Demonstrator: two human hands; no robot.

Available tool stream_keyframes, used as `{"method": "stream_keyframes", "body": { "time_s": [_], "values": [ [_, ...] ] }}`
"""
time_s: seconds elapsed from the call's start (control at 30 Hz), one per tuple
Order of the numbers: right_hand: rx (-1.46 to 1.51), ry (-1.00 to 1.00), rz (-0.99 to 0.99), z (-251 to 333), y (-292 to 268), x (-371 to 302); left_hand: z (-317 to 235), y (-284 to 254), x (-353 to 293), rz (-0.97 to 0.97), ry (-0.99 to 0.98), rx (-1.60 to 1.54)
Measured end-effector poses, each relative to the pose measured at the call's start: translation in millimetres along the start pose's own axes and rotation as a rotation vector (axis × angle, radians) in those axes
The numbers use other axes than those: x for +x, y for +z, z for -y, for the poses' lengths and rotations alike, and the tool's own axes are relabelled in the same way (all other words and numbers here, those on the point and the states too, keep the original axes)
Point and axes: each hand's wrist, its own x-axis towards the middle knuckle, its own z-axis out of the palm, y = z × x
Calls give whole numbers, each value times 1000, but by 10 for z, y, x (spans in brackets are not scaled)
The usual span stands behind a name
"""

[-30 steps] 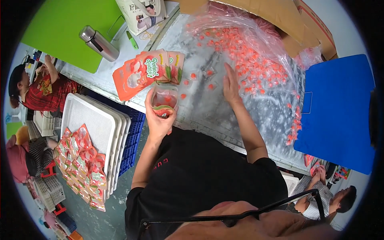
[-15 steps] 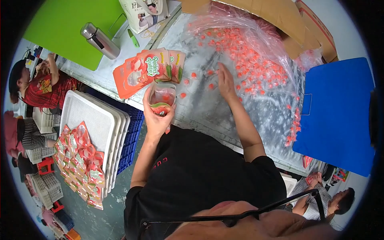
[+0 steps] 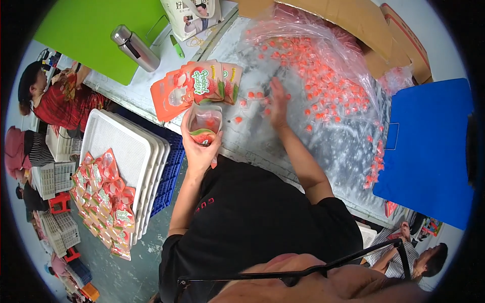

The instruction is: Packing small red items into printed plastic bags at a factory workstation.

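My left hand [image 3: 199, 154] grips a stand-up pouch [image 3: 203, 135] with a watermelon picture on it. The pouch's mouth gapes upward, and some red candy shows inside. On the table, my right hand [image 3: 278, 105] rests edge-down with its fingers stretched out, holding nothing. Several loose, clear-wrapped red candies [image 3: 251, 95] lie just left of its palm. Beyond it to the right spreads a large heap of the same candies [image 3: 328, 91], partly under a clear plastic bag [image 3: 323, 28]. Flat pouches [image 3: 194, 86] are fanned out on the table past my left hand.
A stack of white trays [image 3: 121, 131] stands at left, with filled pouches [image 3: 103, 197] on top. Behind are a steel flask [image 3: 135, 48], a green-handled knife [image 3: 177, 46] and a tote bag [image 3: 194, 20]. A blue panel [image 3: 427, 151] borders the right; cardboard [image 3: 353, 20] sits behind the heap.
My right hand has swept slightly left across the table, and more loose candies now lie beside it toward the pouch. My left hand keeps hold of the pouch. The whole view has shifted a little.
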Motion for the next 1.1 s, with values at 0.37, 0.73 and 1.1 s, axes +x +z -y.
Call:
{"method": "stream_keyframes", "body": {
  "time_s": [0.37, 0.73, 1.1],
  "values": [
    [-812, -262, 436, 779, 237, 7, -22, 34, 8, 22, 6, -16],
    [-690, -382, 249, 510, 180, -104, 254, 247, -176, 105, 244, -220],
    [754, 653, -99, 1602, -200, 328, 203, 447, -82, 147, 102, -251]
  ]
}}
